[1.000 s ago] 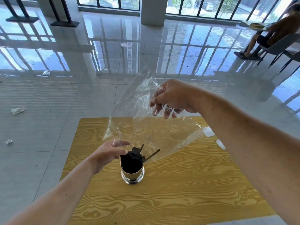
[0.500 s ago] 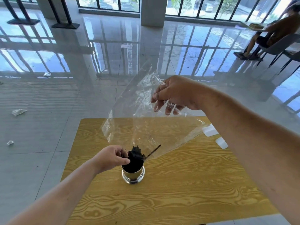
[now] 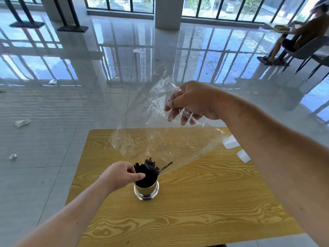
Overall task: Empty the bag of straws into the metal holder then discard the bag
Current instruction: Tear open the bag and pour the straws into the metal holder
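Black straws, silver metal holder, clear bag, yellow woodgrain table.

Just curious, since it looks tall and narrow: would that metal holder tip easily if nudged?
Possibly: the metal holder is narrow, and the straws stand above its rim, likely making it top-heavy. Its flared base probably steadies it somewhat. The left hand holds the straws, perhaps bracing it.

Clear crinkled plastic bag, shiny metal holder, matt black straws, wood-grain table.
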